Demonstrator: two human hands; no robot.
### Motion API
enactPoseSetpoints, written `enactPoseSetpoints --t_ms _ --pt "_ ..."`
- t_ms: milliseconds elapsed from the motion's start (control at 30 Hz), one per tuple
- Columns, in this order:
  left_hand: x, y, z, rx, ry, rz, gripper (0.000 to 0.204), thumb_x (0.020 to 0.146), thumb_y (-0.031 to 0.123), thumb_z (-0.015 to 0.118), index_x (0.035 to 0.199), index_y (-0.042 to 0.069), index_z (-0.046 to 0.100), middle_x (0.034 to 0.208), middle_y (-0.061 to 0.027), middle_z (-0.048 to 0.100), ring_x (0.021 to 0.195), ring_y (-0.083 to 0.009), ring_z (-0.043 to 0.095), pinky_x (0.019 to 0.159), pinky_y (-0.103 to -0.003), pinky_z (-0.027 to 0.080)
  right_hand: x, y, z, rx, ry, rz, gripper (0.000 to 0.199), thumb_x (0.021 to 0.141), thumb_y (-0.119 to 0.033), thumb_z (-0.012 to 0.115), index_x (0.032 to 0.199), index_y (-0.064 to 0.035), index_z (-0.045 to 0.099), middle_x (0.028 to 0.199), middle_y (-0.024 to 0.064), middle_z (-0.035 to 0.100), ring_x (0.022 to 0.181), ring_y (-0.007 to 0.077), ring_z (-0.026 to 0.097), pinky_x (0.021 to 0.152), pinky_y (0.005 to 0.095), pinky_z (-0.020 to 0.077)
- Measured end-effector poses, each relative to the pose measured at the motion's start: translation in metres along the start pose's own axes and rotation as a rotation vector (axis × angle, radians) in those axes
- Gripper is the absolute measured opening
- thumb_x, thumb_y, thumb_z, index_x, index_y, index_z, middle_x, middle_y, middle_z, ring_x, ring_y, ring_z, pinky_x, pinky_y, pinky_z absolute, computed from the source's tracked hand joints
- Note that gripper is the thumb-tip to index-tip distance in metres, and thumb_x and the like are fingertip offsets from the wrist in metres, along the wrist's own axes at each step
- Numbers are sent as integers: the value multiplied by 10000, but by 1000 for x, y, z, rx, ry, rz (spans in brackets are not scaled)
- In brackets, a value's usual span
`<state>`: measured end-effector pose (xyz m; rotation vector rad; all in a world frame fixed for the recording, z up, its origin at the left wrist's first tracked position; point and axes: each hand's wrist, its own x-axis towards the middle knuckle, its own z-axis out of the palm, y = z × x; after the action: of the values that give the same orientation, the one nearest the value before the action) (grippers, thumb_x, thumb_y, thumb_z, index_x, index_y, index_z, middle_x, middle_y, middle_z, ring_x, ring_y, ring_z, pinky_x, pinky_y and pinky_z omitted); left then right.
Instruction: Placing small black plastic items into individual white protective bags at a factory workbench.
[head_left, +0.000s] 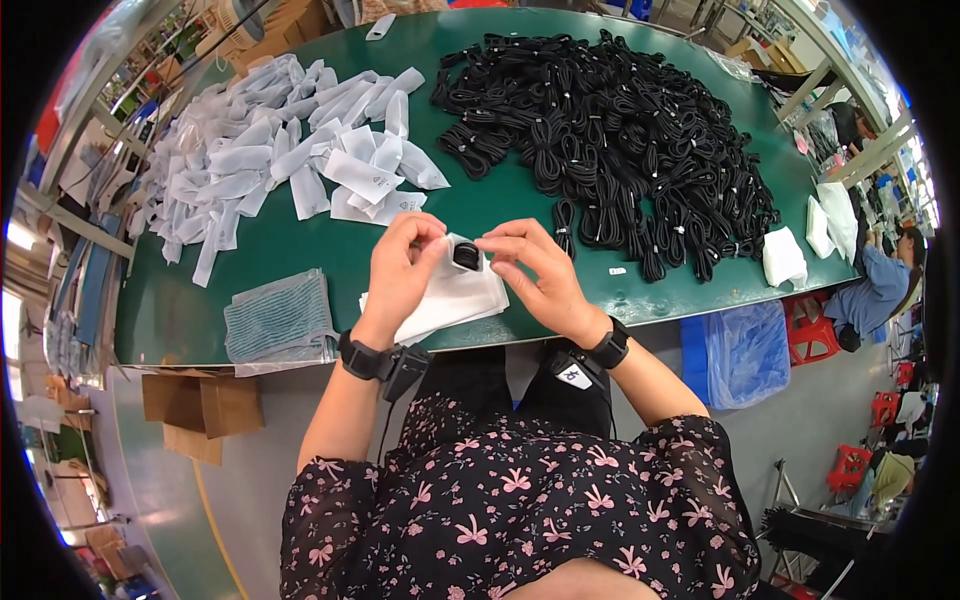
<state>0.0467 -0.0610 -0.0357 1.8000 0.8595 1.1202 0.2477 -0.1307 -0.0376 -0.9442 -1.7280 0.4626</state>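
Between my two hands is a small white plastic bag (452,243), its mouth spread and a coiled black cable (466,256) showing inside. My left hand (405,265) pinches the bag's left edge between thumb and fingers. With thumb and forefinger, my right hand (540,272) grips the opposite edge. Under them, near the table's front edge, lies a stack of flat white bags (450,305). To the far right spreads a big heap of bundled black cables (620,150). A pile of filled white bags (290,140) covers the far left.
A folded striped cloth in clear plastic (280,318) lies at the front left of the green table (470,205). White bags (785,258) rest at the right edge. Below stand a cardboard box (205,405) and a blue bin with a plastic liner (740,350). A person (878,280) sits at right.
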Motion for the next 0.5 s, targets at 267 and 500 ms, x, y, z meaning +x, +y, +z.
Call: enactPoseSetpoints --t_ms 267,500 --pt "53 -5 -60 -446 31 -228 137 984 161 564 962 26 561 820 -34 583 700 -91 539 608 -211 411 6 1 -18 -275 33 172 271 873 -21 659 1143 -37 652 982 130 560 696 209 593 652 302 513" --pt "93 -20 -101 -344 312 -146 152 999 139 538 1027 -10 538 916 -96 600 790 -171 610 760 -277 502 -25 46 -35 -964 -102 357 324 860 -140 698 1139 -32 573 945 188 516 693 314 606 607 385 524"
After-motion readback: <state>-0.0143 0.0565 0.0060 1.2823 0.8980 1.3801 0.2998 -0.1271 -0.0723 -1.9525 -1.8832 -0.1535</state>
